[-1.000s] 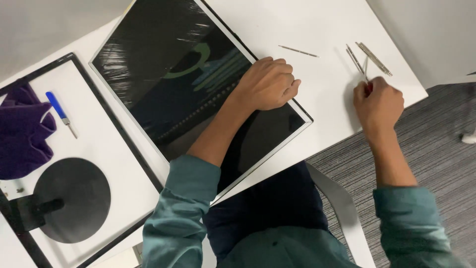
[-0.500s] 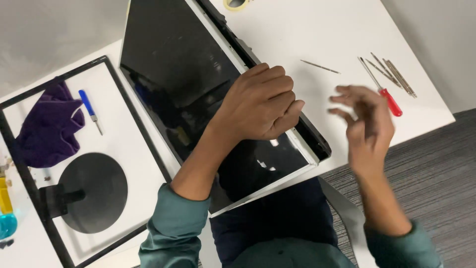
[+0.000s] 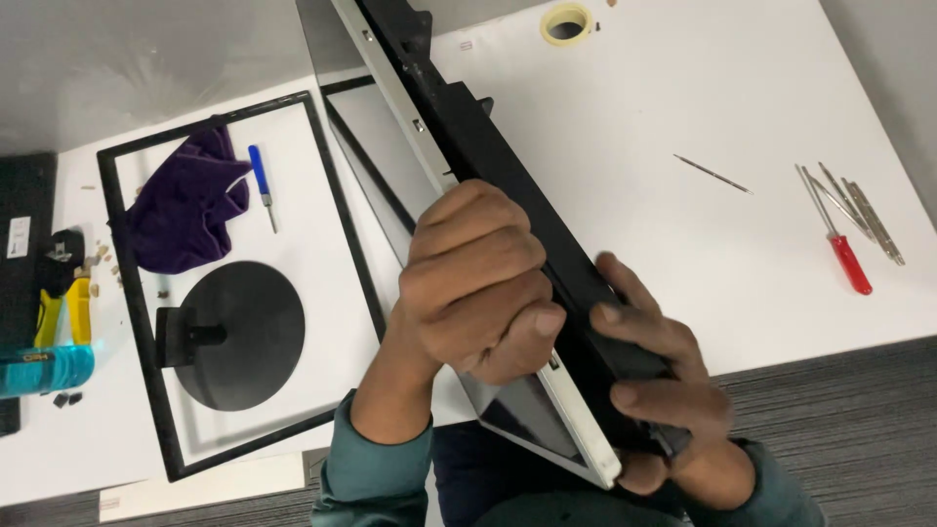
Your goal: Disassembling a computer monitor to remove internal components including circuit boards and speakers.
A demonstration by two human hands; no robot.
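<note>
I am holding a flat computer screen (image 3: 459,166) up on its edge in the middle of the frame, tilted so it is running from the top down to the lower right. My left hand (image 3: 478,283) is gripping its pale front edge, with my fingers curled tight around it. My right hand (image 3: 664,390) is grasping the black back near the bottom corner. At the left, a black frame (image 3: 117,293) is lying on the white table (image 3: 634,117), with a purple cloth (image 3: 181,210), a blue screwdriver (image 3: 262,183) and a round black stand (image 3: 234,334) inside it. At the right, a red screwdriver (image 3: 837,244) is lying beside some thin metal tools (image 3: 869,217).
</note>
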